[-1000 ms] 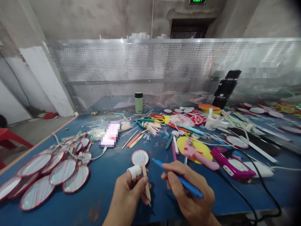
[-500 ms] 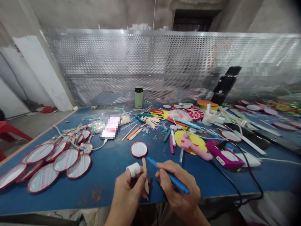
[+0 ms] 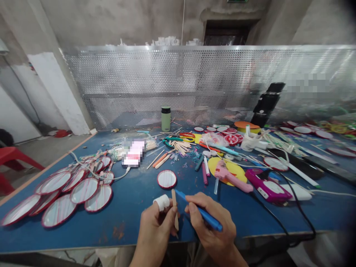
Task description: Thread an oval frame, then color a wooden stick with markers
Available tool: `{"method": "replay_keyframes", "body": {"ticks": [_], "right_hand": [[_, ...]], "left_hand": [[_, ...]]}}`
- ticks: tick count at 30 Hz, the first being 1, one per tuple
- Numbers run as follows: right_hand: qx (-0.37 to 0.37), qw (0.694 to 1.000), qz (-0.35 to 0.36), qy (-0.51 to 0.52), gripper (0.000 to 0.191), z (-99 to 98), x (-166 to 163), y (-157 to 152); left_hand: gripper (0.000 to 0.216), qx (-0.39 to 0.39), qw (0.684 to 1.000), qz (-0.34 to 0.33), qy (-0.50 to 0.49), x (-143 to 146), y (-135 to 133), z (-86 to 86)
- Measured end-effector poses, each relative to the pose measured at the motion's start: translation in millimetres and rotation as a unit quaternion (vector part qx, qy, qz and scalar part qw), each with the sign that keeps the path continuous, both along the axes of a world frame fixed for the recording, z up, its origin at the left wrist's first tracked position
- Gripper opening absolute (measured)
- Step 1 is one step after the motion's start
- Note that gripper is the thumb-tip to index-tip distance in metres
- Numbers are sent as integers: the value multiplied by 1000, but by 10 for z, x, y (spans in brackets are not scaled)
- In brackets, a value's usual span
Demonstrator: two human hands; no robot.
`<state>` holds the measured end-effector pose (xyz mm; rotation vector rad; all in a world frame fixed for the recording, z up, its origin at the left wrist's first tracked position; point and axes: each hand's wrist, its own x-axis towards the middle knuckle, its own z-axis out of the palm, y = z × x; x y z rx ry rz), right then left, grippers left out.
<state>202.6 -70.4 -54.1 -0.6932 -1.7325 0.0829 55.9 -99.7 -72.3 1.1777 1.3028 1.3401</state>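
Note:
My left hand is closed on a thin wooden stick, held upright over the front edge of the blue table; its forefinger wears a white tape wrap. My right hand grips a blue pen-like tool whose tip meets the upper part of the stick. Just beyond the hands lies one small round red-rimmed disc.
Several oval red-rimmed discs on sticks lie at the left. A pink glue gun on a yellow disc, a magenta device, black cables, markers, loose sticks and a green bottle crowd the middle and right. A perforated metal panel backs the table.
The hands have drawn closer together, and the blue tool's tip has come up against the stick. The view shifted slightly as my head moved.

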Motion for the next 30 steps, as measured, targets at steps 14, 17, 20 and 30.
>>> {"method": "replay_keyframes", "body": {"ticks": [14,17,20,30], "right_hand": [[9,1000,-10,-2,17,-25,2,0],[14,1000,-16,-6,16,-30,3,3],[6,1000,-15,-16,15,-34,1,4],[2,1000,5,-13,16,-6,-4,-7]], "left_hand": [[32,-2,1000,3,0,9,-14,2],[30,4,1000,1,7,8,-10,-13],[30,0,1000,2,11,5,-9,-32],[29,7,1000,-5,13,1,-13,-38]]}}
